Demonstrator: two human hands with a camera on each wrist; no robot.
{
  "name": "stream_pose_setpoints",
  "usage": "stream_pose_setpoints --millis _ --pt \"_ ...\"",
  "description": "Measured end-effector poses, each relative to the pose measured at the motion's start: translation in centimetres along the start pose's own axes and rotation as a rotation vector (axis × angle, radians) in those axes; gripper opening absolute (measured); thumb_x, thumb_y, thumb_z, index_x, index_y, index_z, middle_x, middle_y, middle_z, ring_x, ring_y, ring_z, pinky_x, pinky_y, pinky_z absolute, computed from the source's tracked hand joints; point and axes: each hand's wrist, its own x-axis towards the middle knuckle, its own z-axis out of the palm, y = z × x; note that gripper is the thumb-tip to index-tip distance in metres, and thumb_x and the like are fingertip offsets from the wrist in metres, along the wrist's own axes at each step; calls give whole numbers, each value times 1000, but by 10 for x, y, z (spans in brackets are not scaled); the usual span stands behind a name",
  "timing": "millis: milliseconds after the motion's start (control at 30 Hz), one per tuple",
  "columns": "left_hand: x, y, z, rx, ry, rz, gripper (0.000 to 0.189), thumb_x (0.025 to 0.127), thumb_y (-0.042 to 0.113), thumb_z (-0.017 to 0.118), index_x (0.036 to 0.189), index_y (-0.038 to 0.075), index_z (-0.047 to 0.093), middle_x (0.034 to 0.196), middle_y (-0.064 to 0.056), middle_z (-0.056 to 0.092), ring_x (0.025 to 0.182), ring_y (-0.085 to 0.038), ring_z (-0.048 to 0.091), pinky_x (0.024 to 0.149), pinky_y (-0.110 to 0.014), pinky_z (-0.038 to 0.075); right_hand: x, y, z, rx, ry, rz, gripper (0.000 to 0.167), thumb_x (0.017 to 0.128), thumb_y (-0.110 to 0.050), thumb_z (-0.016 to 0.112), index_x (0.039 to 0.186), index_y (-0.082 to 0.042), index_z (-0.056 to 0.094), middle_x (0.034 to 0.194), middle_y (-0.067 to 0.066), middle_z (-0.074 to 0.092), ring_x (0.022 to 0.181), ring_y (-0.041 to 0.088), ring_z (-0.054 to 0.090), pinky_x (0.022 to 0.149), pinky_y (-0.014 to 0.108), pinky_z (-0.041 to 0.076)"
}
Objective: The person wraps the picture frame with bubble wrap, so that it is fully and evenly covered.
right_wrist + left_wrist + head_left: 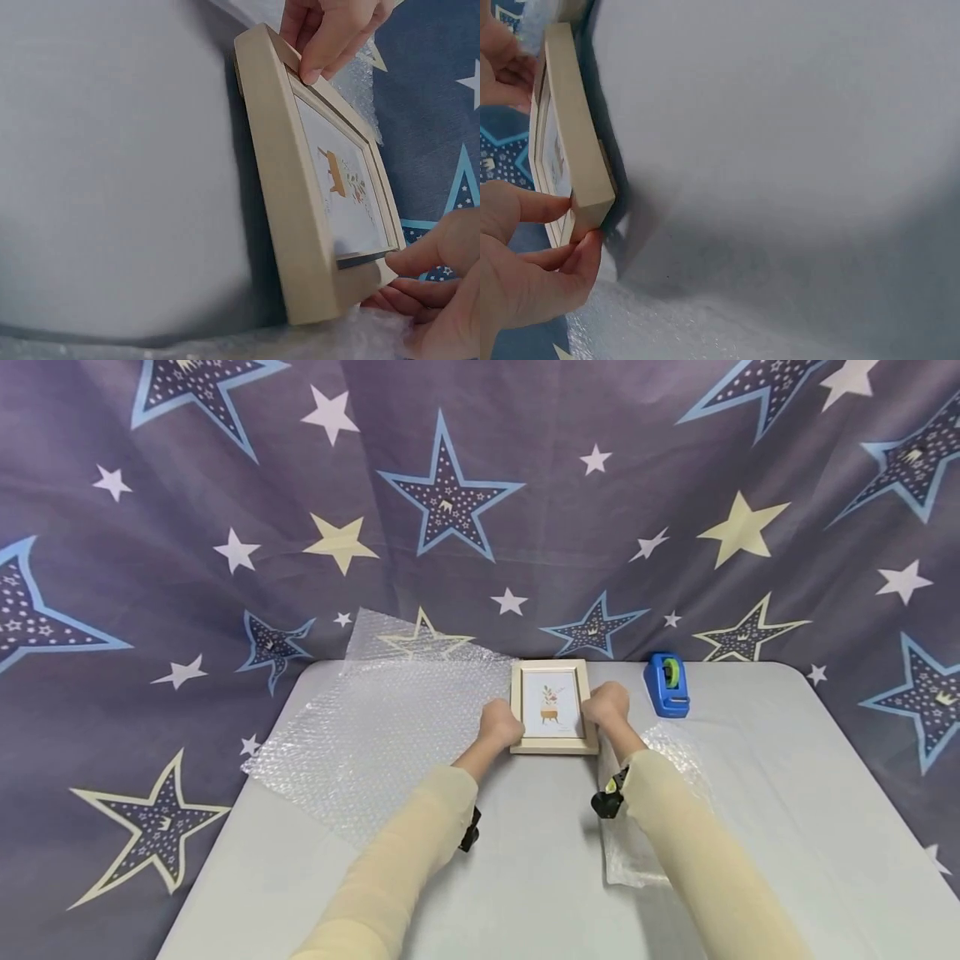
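Note:
A light wooden picture frame with a plant print is gripped at its two sides, near the back edge of the table. My left hand pinches its left side, thumb on the front and fingers underneath, as the left wrist view shows. On the opposite side my right hand holds the frame the same way. In the right wrist view the picture frame is tilted, its front turned up. A bubble wrap sheet lies spread out beside my left hand.
Just right of the frame stands a blue tape dispenser with green tape. Another piece of bubble wrap lies under my right forearm. The white table ends at a star-patterned curtain, and the large sheet's far corner reaches up against it.

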Motion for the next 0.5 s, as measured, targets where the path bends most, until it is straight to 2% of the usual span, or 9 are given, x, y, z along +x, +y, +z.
stream_pose_setpoints --millis 67,100,167,233,267,367,500 --pt "-1 2 -1 -17 26 16 7 69 -3 59 72 3 59 64 -6 54 53 -17 46 42 -22 40 -2 0 -2 43 29 14 30 72 -4 55 96 1 73 101 19 72 98 34 64 82 38 56" --pt "-2 4 -1 -34 32 21 10 69 -3 59 66 6 56 60 -4 51 50 -16 44 40 -21 37 -2 -1 -3 64 44 18 36 72 -4 55 103 1 72 109 20 70 105 36 63 90 40 55" --pt "-2 7 -2 -62 45 32 19 71 -2 59 60 10 49 55 0 46 47 -13 39 38 -20 33 -2 0 -4 117 58 38 39 73 -4 54 108 1 70 115 21 68 111 37 61 97 42 52" --pt "-1 11 -5 -89 56 47 24 73 -3 59 58 11 48 53 0 46 46 -12 38 37 -19 32 -3 0 -5 156 78 55 41 73 -4 54 110 1 70 117 22 67 113 38 59 100 42 50" --pt "-1 13 -6 -100 58 53 21 74 -3 59 59 10 51 54 -1 49 46 -12 39 38 -19 32 -3 1 -6 176 86 65 41 73 -3 54 111 1 69 117 22 67 114 38 59 100 42 50" --pt "-1 18 -13 -113 79 76 7 75 -1 60 70 1 65 62 -8 61 53 -15 48 44 -21 41 -4 1 -9 236 107 99 41 74 -4 54 112 1 69 117 21 67 115 38 57 103 42 47" --pt "-4 22 -21 -120 133 108 15 74 3 62 83 -2 72 69 -13 68 59 -19 55 51 -26 50 -6 -1 -12 333 144 126 38 75 -6 55 110 0 69 113 19 69 111 34 59 103 40 45"
